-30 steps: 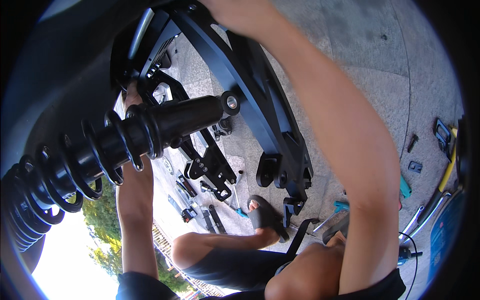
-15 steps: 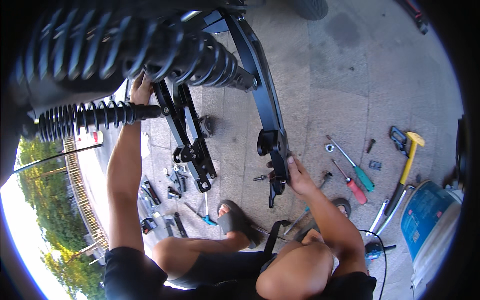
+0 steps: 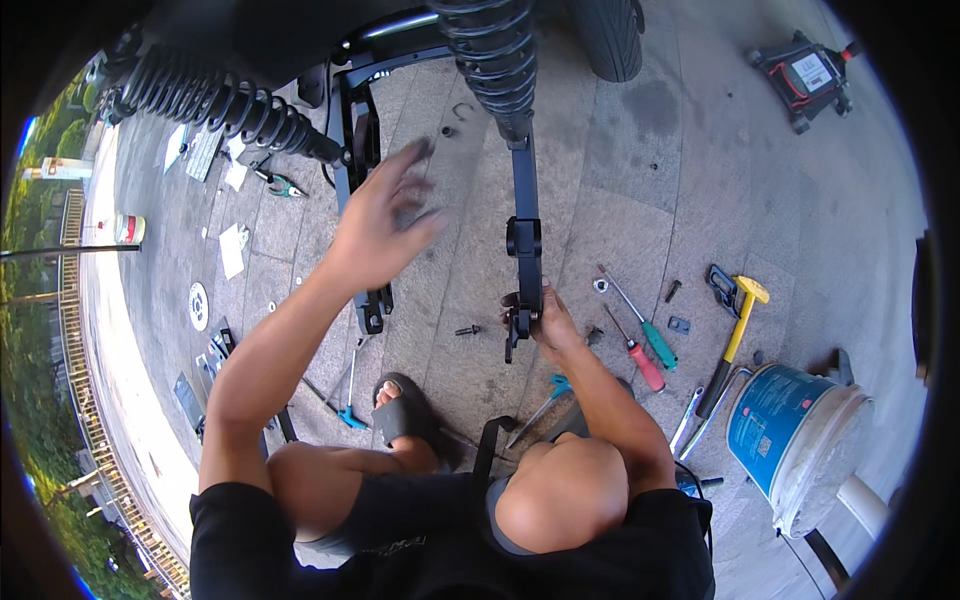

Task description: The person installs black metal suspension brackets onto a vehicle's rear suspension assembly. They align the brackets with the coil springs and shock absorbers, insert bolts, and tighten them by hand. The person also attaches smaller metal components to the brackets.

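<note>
Open paving [image 3: 450, 285] between two black metal beams [image 3: 527, 190], hands [image 3: 385, 235] near both.

blue-labelled bucket [image 3: 772, 425] at right, yellow-headed hammer [image 3: 732, 347] near it, red screwdriver [image 3: 646, 367] beside green screwdriver [image 3: 658, 344] on paving [image 3: 615, 225], floor jack [image 3: 808, 78] upper right, railing [image 3: 84, 395] at left, trees [image 3: 35, 360] beyond

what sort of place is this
An outdoor paved spot, apparently used for vehicle repair: trees at the far left, a tyre at the top, and a hammer on the paving.

Print on the blue bucket [image 3: 775, 425] and jack label [image 3: 812, 70] is illegible.
</note>
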`<state>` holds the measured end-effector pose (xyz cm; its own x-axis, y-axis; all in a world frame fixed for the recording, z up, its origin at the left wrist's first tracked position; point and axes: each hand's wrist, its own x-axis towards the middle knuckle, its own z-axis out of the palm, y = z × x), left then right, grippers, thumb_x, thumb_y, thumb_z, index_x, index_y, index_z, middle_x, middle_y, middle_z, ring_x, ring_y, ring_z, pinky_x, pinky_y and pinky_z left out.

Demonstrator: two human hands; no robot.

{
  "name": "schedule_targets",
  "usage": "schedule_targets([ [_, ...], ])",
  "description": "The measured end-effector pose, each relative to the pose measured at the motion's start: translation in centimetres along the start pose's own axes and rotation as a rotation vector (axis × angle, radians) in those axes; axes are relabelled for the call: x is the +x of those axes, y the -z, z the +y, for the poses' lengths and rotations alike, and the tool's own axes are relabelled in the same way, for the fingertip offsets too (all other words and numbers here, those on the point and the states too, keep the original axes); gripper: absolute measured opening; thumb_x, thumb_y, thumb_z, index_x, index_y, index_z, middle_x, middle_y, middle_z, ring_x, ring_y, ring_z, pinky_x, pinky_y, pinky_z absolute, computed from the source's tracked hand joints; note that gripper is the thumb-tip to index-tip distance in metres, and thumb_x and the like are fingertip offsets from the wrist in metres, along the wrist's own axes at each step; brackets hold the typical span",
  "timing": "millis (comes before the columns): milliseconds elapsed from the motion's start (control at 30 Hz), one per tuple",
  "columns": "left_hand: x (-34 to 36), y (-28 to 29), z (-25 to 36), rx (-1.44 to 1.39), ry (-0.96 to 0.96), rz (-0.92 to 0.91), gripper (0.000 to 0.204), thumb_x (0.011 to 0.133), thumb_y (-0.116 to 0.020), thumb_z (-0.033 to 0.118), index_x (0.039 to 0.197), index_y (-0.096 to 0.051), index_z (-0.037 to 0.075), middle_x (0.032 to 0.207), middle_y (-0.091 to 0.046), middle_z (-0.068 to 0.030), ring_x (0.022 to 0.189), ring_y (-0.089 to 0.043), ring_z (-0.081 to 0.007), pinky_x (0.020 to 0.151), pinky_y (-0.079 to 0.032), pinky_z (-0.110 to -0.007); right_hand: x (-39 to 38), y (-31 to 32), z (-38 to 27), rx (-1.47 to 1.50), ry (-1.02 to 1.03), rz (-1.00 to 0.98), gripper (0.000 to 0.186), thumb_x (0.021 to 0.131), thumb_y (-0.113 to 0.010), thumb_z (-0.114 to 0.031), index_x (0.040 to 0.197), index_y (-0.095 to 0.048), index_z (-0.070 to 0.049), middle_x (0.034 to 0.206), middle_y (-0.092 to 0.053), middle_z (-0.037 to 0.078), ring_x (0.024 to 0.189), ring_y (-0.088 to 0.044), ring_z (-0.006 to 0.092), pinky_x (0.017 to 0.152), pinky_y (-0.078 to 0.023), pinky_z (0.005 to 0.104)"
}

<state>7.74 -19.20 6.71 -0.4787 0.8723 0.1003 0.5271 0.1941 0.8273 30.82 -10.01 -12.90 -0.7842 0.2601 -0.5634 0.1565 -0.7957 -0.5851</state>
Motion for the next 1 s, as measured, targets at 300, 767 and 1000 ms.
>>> schedule_targets([
  [300,5.9,-6.4,0.8,-0.263,0.159,-0.119,0.045,0.082,-0.069,0.016,0.121,-0.054,-0.002,0.116,-0.063,-0.0146,0.112,-0.057,-0.0235,0.096,-0.046,-0.037,-0.2,0.0,0.5,0.027,0.019,0.001,0.071,0.097,-0.026,-0.063,0.114,-0.053,0.001,0.098,-0.064,0.017,0.082,-0.065,0.0304,0.078,-0.053,0.0440],
  [767,0.5,-0.3,-2.7,-0.128,0.324,0.284,0.023,0.083,-0.068,0.017,0.090,-0.067,-0.005,0.079,-0.069,-0.0139,0.069,-0.064,-0.0177,0.065,-0.053,-0.032,-1.5,-0.2,-0.1,0.049,0.033,-0.060,0.066,0.099,-0.027,-0.057,0.114,-0.051,0.002,0.102,-0.061,0.017,0.084,-0.064,0.0307,0.077,-0.052,0.0442],
  [1000,-0.9,4.0,-6.5,0.088,0.286,0.657,0.066,0.071,-0.081,0.026,0.119,-0.048,-0.005,0.091,-0.062,-0.0135,0.075,-0.059,-0.0186,0.071,-0.049,-0.032,-0.5,0.5,0.1,0.077,0.081,-0.072,0.061,0.101,-0.028,-0.054,0.123,-0.047,-0.001,0.106,-0.060,0.018,0.084,-0.064,0.0325,0.077,-0.053,0.0457],
])
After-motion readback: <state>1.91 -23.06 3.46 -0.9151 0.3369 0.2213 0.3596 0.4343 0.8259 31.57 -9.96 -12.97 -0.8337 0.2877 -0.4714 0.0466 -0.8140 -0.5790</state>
